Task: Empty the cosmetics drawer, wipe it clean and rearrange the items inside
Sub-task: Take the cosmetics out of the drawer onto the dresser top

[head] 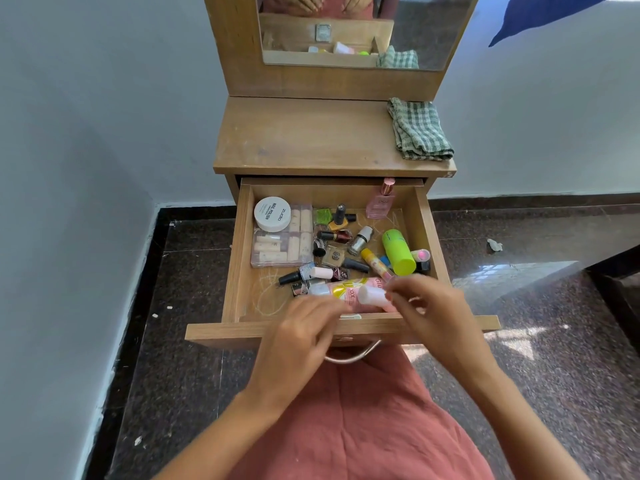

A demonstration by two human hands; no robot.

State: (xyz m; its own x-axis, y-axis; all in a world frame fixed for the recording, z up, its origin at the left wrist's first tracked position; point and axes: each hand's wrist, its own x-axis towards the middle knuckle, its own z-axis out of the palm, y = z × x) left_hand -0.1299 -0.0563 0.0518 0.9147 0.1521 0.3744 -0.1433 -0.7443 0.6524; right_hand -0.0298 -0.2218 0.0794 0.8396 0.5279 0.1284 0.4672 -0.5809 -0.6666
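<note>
The wooden drawer (pixel 239 258) stands pulled out, full of cosmetics. Inside lie a white round jar (pixel 272 214) on a clear case (pixel 284 247), a pink perfume bottle (pixel 381 200), a lime green bottle (pixel 398 251) and several nail polish bottles (pixel 341 233). At the drawer's front, my right hand (pixel 433 317) pinches the white cap end of a pink tube (pixel 372 295). My left hand (pixel 301 337) reaches over the front edge, fingers curled at a second pink and gold tube (pixel 346 288); its grip is hidden.
A green checked cloth (pixel 419 129) lies folded on the right of the dresser top (pixel 304 136). A mirror (pixel 363 29) rises behind it. White walls close in at the left and back. Dark speckled floor (pixel 540 306) surrounds the dresser.
</note>
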